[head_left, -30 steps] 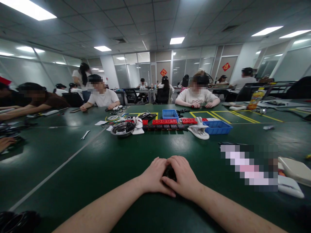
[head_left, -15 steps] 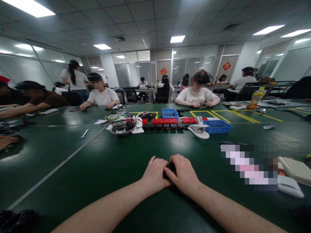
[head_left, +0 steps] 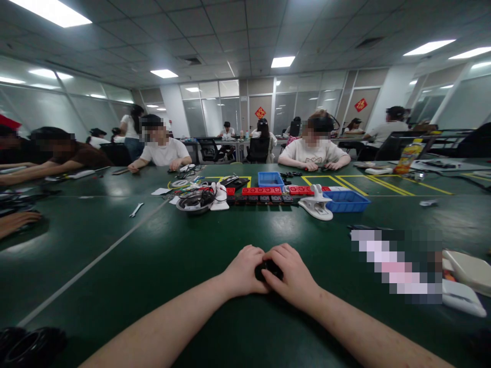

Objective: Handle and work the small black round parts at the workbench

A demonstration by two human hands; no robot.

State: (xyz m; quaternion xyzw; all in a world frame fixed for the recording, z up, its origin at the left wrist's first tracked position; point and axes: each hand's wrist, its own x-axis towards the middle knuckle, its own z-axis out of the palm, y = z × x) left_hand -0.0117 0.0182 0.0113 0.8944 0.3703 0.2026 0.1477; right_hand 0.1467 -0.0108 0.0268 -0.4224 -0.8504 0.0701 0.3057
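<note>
A small, dark, glossy black object [head_left: 269, 270] is held low over the green table [head_left: 184, 245], mostly covered by my fingers. My left hand [head_left: 244, 270] closes around its left side. My right hand [head_left: 292, 273] wraps over it from the right, with the thumb across the near side and the fingers over the far side. Both hands meet at this object, and its kind cannot be made out.
Beyond my hands stand a white clip base [head_left: 317, 207], red power strips [head_left: 264, 191], a blue bin [head_left: 347, 201] and a bowl of cables [head_left: 195, 202]. A wrench [head_left: 136, 209] lies left. Black rings [head_left: 36, 347] sit near left; a white case [head_left: 464, 297] lies right.
Slightly more of the black object shows between my hands, and my left fingers are drawn in closer. The view has shifted a little. A standing person in the background has moved right.
</note>
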